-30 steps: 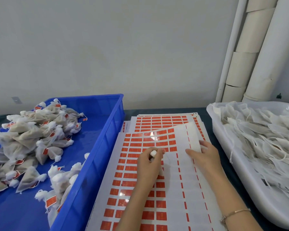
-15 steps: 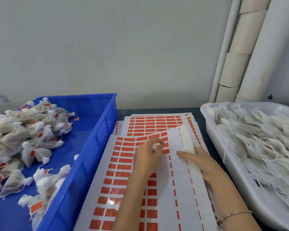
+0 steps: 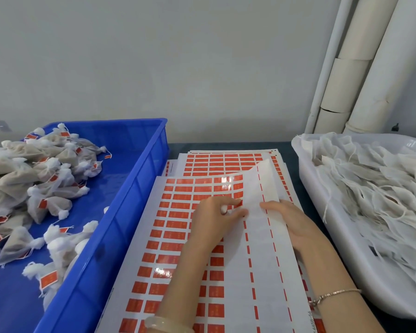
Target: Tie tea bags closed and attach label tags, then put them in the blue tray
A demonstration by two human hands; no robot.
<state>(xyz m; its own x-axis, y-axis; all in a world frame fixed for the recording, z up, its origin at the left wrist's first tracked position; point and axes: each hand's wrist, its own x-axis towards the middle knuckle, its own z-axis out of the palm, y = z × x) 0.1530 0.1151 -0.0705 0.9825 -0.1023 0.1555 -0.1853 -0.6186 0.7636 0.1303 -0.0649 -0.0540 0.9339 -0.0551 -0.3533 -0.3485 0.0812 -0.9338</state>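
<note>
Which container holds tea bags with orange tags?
The blue tray, on the left; the bags in the white tub on the right show no tags.

The backing flap [image 3: 257,188] was lifted higher, and the index finger of the left hand [image 3: 214,224] was stretched toward its edge.

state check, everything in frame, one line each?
blue tray, part filled with tied, tagged tea bags.
white tub, heaped with flat untagged bags.
top label sheet, right columns stripped, far corner curled up.
left hand, fingers curled, thumb and forefinger pinch a label.
right hand, flat, pressing the sheet's stripped side.
</note>
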